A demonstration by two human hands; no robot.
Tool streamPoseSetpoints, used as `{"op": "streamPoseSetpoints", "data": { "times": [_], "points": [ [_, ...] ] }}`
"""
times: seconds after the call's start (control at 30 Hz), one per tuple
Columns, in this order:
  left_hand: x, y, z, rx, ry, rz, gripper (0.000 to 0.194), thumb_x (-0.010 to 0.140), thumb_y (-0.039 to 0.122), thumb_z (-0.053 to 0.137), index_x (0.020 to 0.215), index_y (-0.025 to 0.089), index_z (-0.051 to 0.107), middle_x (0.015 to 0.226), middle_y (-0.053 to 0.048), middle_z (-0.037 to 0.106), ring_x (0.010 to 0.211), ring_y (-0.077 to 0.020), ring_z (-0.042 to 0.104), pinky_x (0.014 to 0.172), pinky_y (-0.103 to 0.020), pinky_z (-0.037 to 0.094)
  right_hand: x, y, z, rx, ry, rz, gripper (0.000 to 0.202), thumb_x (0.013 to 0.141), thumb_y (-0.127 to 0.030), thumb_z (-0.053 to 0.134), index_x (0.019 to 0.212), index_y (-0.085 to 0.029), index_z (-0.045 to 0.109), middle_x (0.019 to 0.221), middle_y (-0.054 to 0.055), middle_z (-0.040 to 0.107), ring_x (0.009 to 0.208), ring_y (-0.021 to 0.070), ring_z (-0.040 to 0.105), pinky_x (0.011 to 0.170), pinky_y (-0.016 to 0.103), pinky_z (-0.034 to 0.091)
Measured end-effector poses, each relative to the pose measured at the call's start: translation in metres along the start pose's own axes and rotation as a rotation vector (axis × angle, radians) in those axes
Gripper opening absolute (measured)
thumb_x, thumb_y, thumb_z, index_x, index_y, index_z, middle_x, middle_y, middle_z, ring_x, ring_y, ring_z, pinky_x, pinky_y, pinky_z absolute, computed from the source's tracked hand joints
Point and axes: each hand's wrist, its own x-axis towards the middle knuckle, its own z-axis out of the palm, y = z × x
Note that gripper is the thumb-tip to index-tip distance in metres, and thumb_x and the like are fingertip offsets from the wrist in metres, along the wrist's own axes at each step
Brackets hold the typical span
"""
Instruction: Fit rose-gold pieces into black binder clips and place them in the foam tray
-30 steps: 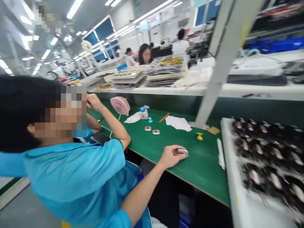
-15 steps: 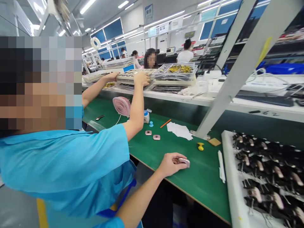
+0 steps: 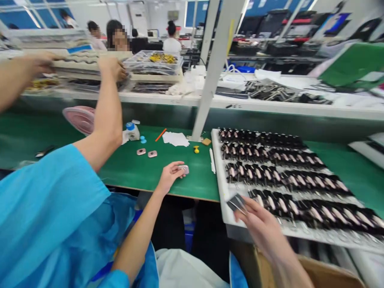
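Observation:
My left hand (image 3: 169, 176) grips a small pink device (image 3: 183, 169) over the green work surface (image 3: 198, 186), near its front edge. Further right, my right hand (image 3: 258, 218) pinches a dark flat piece with a thin metal strip (image 3: 237, 203) at the front left corner of the white foam tray (image 3: 222, 192). Rows of black parts with pink pieces (image 3: 279, 202) fill that tray. Two more pink devices (image 3: 152, 154) lie on the green surface, left of my left hand.
At left, a co-worker in a blue shirt (image 3: 51, 216) reaches to trays on the shelf (image 3: 99, 96). A white post (image 3: 207, 88) rises behind. Around lie a bottle (image 3: 132, 132), pink fan (image 3: 80, 119), white paper (image 3: 175, 139), yellow piece (image 3: 196, 149) and white pen (image 3: 212, 161).
The view has swung right, showing more of the foam tray. My right hand has come into view with the dark piece. My left hand still holds the pink device.

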Motion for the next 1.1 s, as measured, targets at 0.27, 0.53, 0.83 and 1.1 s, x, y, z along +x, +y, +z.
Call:
{"op": "streamPoseSetpoints", "data": {
  "times": [0.27, 0.53, 0.83, 1.1],
  "points": [
    [-0.018, 0.003, 0.012, -0.184, -0.11, -0.14, 0.042, 0.061, 0.029, 0.095, 0.095, 0.011, 0.078, 0.086, -0.011, 0.078, 0.07, -0.0172, 0.07, 0.063, -0.025, 0.054, 0.07, 0.022, 0.051, -0.033, -0.141, 0.062, 0.051, 0.082, -0.065, 0.071, 0.089, -0.014, 0.069, 0.058, -0.002, 0.05, 0.05, 0.0112, 0.041, 0.048, 0.024, 0.031],
    [-0.018, 0.002, 0.015, -0.084, -0.178, -0.187, 0.042, 0.058, 0.028, 0.096, 0.092, 0.011, 0.081, 0.086, -0.013, 0.079, 0.071, -0.0209, 0.072, 0.061, -0.028, 0.057, 0.066, 0.033, 0.038, -0.316, -0.167, -0.108, 0.047, 0.097, -0.054, 0.057, 0.111, -0.014, 0.076, 0.08, 0.007, 0.069, 0.071, 0.0192, 0.059, 0.063, 0.03, 0.045],
    [-0.015, 0.002, 0.012, -0.006, -0.18, -0.199, 0.044, 0.055, 0.028, 0.097, 0.092, 0.011, 0.081, 0.084, -0.012, 0.079, 0.068, -0.0208, 0.072, 0.064, -0.029, 0.058, 0.07, 0.025, 0.054, -0.399, -0.173, -0.154, 0.038, 0.098, -0.046, 0.056, 0.111, -0.015, 0.076, 0.088, 0.007, 0.074, 0.072, 0.0197, 0.063, 0.065, 0.03, 0.048],
    [-0.002, 0.005, 0.006, -0.129, -0.094, -0.093, 0.049, 0.06, 0.021, 0.092, 0.106, 0.016, 0.076, 0.082, -0.002, 0.075, 0.075, -0.0144, 0.068, 0.072, -0.023, 0.058, -0.017, 0.038, -0.025, -0.601, 0.626, -0.576, 0.027, 0.1, -0.036, 0.053, 0.081, -0.02, 0.062, 0.069, 0.002, 0.059, 0.062, 0.0161, 0.053, 0.064, 0.03, 0.044]
  ]
}}
